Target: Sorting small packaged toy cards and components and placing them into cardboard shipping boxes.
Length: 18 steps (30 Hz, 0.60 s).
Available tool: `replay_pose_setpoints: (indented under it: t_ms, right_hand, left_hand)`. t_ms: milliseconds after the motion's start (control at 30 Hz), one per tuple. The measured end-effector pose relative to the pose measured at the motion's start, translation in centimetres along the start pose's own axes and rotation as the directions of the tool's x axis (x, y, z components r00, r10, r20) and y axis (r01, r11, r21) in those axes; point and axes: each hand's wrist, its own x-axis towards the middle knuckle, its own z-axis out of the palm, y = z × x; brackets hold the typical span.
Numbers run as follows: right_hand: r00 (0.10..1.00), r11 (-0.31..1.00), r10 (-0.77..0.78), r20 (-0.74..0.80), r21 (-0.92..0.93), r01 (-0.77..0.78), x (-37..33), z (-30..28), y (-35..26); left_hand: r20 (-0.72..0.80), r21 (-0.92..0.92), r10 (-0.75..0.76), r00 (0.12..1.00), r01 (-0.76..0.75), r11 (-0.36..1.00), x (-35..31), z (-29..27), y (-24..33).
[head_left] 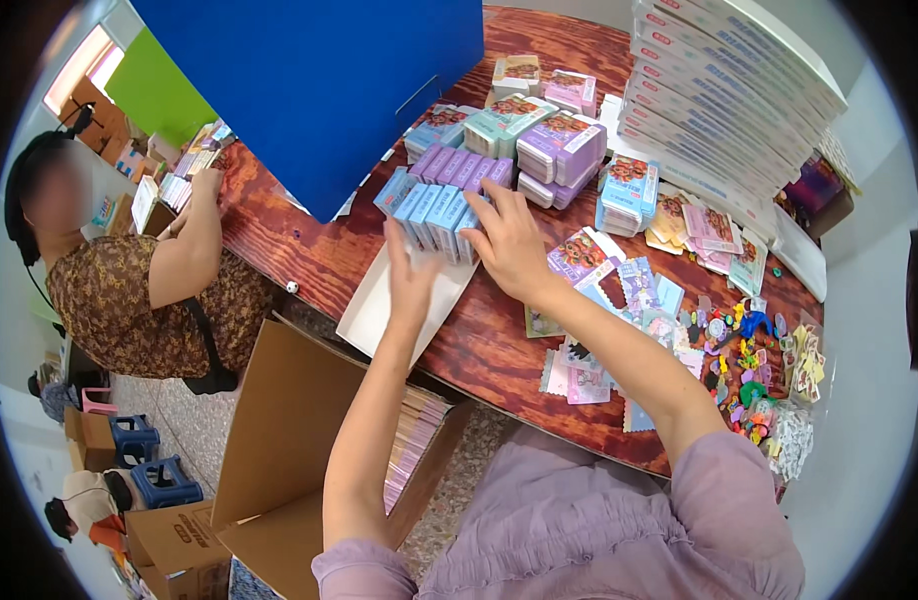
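Note:
A row of small light-blue boxes [435, 212] stands on edge in a shallow white tray [374, 312], in front of a row of purple boxes [457, 165]. My left hand [409, 285], slightly blurred, is at the near left side of the blue row, fingers apart and gripping nothing. At the row's right end my right hand [514, 245] rests its spread fingertips against the last blue boxes. Stacks of purple card boxes [562, 150] and green card boxes [504, 125] stand just behind.
A tall pile of flat white boxes [729, 100] stands at the back right. Loose card packets [584, 255] and small colourful trinkets [749, 370] cover the right side. A blue panel [319, 90] rises at the far left. An open carton [289, 430] sits below the table edge; another person [129, 280] works left.

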Motion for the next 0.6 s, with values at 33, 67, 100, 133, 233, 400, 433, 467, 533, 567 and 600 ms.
replay_pose_setpoints:
  t_ms: [33, 67, 100, 133, 233, 400, 433, 467, 533, 567, 600]
  right_hand:
    - [1.0, 1.0, 0.01, -0.016, -0.017, -0.01, 0.0, -0.2, -0.2]
    - [1.0, 1.0, 0.014, -0.017, -0.02, -0.015, -0.1, -0.4, -0.2]
    - [0.999, 1.0, -0.008, -0.033, -0.027, 0.008, -0.2, -0.6, -0.6]
    - [0.998, 0.999, -0.03, -0.047, -0.039, 0.028, -0.4, -0.8, -0.9]
    - [0.995, 0.993, -0.099, -0.027, -0.06, 0.097, -1.3, -1.0, -2.0]
    - [0.984, 0.98, -0.174, 0.037, -0.095, 0.177, -3.0, -0.1, -2.4]
    - [0.982, 0.981, -0.162, 0.096, -0.089, 0.171, -3.5, -0.2, -2.0]
    - [0.977, 0.983, -0.15, 0.153, -0.081, 0.164, -3.8, -0.2, -1.5]
    - [0.978, 0.986, -0.153, 0.143, -0.05, 0.162, -3.8, -0.2, -1.5]
    - [0.98, 0.987, -0.154, 0.13, -0.032, 0.159, -3.8, -0.2, -1.6]
    - [0.982, 0.988, -0.149, 0.117, -0.022, 0.152, -3.7, -0.3, -1.3]
  left_hand:
    - [-0.128, 0.005, -0.086, 0.988, 0.087, 0.996, -0.1, -0.6, 0.4]
    - [-0.252, -0.003, -0.17, 0.953, 0.175, 0.985, 0.0, -0.8, 0.7]
    - [-0.255, 0.002, -0.167, 0.952, 0.173, 0.985, 0.3, -1.2, 0.9]
    - [-0.328, -0.029, -0.162, 0.931, 0.161, 0.987, 1.4, -1.3, 0.9]
    - [-0.487, -0.049, -0.122, 0.865, 0.112, 0.992, 4.9, -1.8, -2.3]
    - [-0.532, -0.532, -0.28, 0.799, -0.059, 0.845, 9.4, -1.3, -6.1]
    - [-0.518, -0.542, -0.29, 0.805, -0.047, 0.839, 9.6, 0.2, -5.6]
    - [-0.591, -0.457, -0.25, 0.767, -0.063, 0.887, 9.9, 1.7, -5.0]
    - [-0.712, -0.054, -0.038, 0.701, 0.0, 0.999, 10.0, 1.7, -5.4]
    - [-0.711, -0.05, -0.035, 0.702, -0.001, 0.999, 9.7, 1.4, -5.5]
    - [-0.684, 0.025, -0.034, 0.728, 0.071, 0.997, 9.2, 1.5, -5.5]
